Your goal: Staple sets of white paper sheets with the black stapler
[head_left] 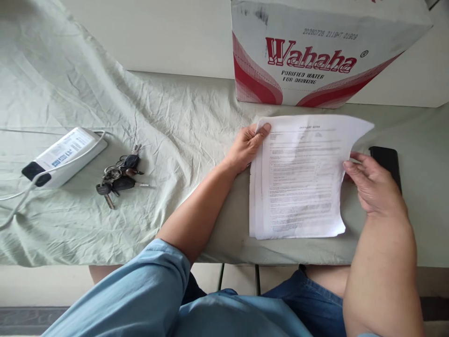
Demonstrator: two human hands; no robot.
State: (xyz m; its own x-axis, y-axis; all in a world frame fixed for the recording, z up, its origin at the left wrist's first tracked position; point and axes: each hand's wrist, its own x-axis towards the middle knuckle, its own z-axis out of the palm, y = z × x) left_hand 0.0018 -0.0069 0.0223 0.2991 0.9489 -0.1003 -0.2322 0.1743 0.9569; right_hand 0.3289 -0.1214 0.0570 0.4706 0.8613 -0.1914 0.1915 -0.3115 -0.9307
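A stack of printed paper sheets (301, 182) lies in front of me over the cloth-covered table, its upper right corner lifted and curling. My left hand (248, 146) grips the upper left edge, thumb on top and fingers underneath. On the other side, my right hand (372, 180) pinches the right edge between thumb and fingers. The top page carries a heading and dense lines of small text, too small to read. A black phone (387, 161) lies just beyond my right hand, partly covered by it.
A Wahaha water carton (315, 61) stands behind the papers against the pale wall. To the left are a bunch of keys (119, 175) and a white power strip-like box (65, 157) with a white cable. A wrinkled green cloth (182, 140) covers the table.
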